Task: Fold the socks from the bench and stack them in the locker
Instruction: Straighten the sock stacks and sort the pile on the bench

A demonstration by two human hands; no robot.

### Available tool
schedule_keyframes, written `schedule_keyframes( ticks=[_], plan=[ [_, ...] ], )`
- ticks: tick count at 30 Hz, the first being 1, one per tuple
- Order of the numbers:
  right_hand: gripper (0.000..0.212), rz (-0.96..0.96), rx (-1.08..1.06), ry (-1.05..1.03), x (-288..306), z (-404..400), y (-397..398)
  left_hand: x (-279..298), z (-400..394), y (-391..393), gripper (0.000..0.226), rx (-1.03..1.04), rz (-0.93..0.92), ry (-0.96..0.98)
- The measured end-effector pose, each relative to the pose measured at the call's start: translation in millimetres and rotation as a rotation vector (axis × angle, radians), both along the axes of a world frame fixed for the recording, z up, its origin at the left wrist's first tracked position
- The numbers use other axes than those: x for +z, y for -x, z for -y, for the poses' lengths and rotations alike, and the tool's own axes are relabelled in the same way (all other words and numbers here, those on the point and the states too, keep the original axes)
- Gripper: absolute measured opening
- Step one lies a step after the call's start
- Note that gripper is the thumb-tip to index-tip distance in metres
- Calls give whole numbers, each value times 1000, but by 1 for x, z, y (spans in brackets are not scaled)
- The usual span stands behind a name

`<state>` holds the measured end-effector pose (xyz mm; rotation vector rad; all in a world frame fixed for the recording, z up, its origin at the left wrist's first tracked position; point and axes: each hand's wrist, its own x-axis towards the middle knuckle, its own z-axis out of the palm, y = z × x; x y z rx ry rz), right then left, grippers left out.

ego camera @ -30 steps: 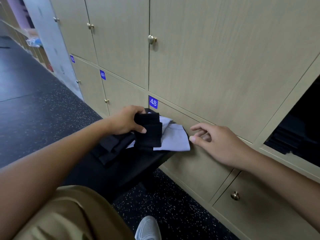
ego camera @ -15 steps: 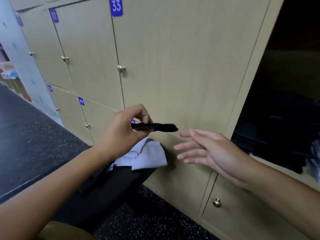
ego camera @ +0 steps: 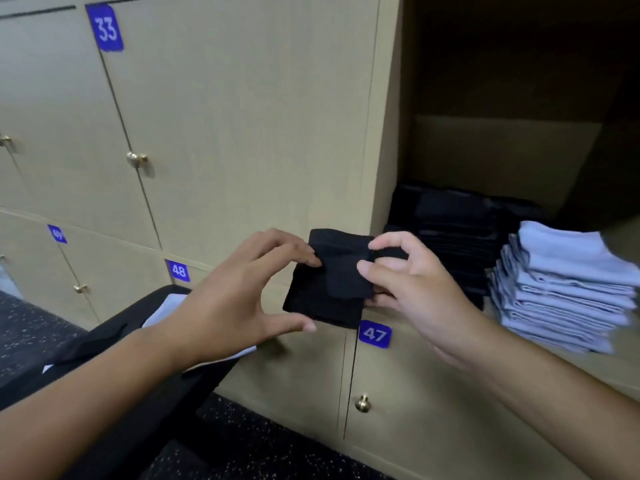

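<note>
A folded black sock [ego camera: 325, 289] is held in mid-air before the closed locker doors, between the left hand [ego camera: 239, 299], whose fingertips and thumb pinch its left edge, and the right hand [ego camera: 412, 289], whose curled fingers and thumb grip its right side. Inside the open locker [ego camera: 502, 150] a stack of black socks [ego camera: 450, 233] is seen beside a stack of pale blue socks [ego camera: 561, 289] (the two stacks just apart). Pale socks [ego camera: 166, 306] lie on the dark worktop [ego camera: 114, 344] at lower left
</note>
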<state>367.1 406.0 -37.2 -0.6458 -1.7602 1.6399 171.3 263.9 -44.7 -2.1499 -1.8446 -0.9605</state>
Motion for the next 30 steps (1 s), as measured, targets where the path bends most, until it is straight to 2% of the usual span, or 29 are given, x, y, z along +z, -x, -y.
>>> schedule_keyframes(
  ticks=[5, 8, 10, 12, 14, 18, 21, 25, 27, 30],
  plan=[
    [23, 68, -61, -154, -2, -15, -18, 9, -17, -22, 44, 41, 98, -80],
    [21, 68, -44, -211, 3, -19, -32, 10, -35, -36, 47, 72, 150, -84],
    [22, 77, -40, -254, 9, -22, -41, 11, -49, -48, 46, 86, 262, -72],
    [23, 61, -51, -264, 12, -26, -47, 13, -61, -61, 48, 58, 458, -21],
    [25, 22, -70, -228, 14, -32, -53, 16, -73, -73, 40, -2, 644, 56],
    [23, 1, -138, -166, 17, -46, -69, 22, -92, -92, 16, -68, 780, 105],
    [30, -33, -254, -128, 18, -56, -80, 28, -105, -106, 10, -98, 874, 94],
    [46, -202, -281, 120, 19, -69, -95, 32, -121, -119, 10, -91, 1002, 23],
    [41, -214, -264, 180, 18, -74, -102, 31, -129, -126, 11, -80, 1069, -18],
    [20, -143, -187, 213, 16, -80, -110, 28, -140, -138, 16, -59, 1146, -79]
  ],
)
